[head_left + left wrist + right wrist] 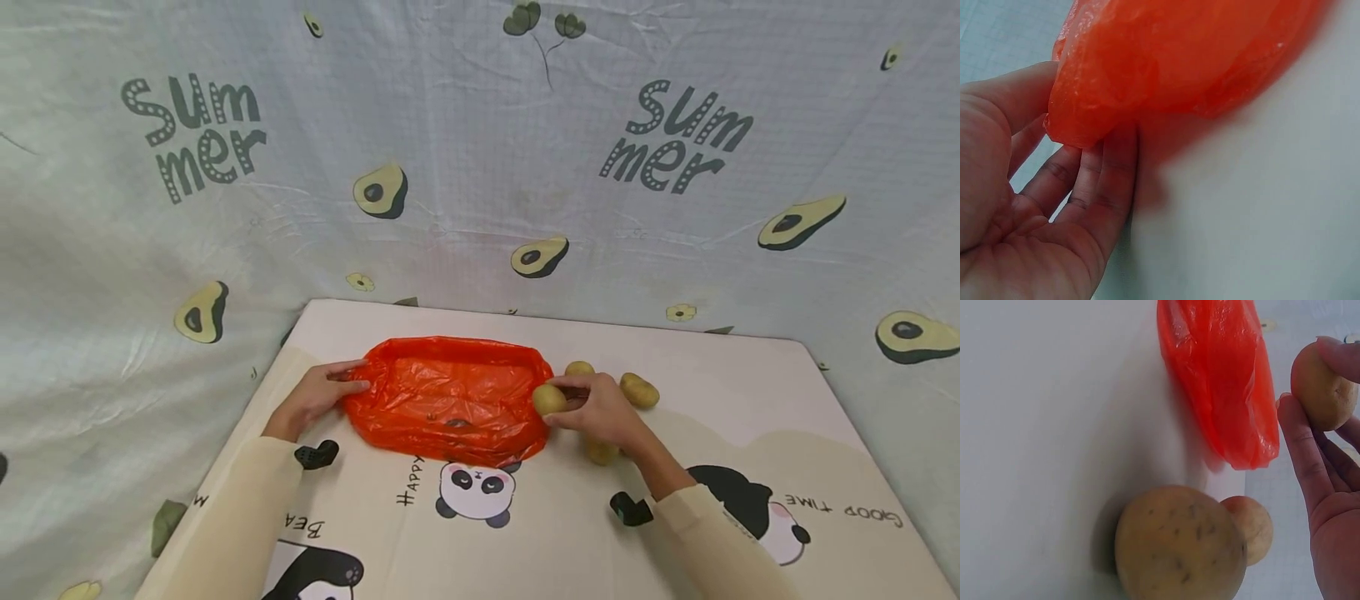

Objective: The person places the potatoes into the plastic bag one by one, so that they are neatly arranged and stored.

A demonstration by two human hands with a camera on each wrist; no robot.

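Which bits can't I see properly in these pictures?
- Head view: part of the lower potato, behind the right hand.
- Head view: what the dark patch is; the red plastic bag over it blurs it.
- Left wrist view: some fingertips of the left hand, behind the bag.
- Right wrist view: the bottom of the nearest potato, cut off by the picture's lower edge.

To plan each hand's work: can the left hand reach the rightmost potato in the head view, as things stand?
Probably not: between the left hand and the rightmost potato lie the red bag and the right hand, which holds another potato.
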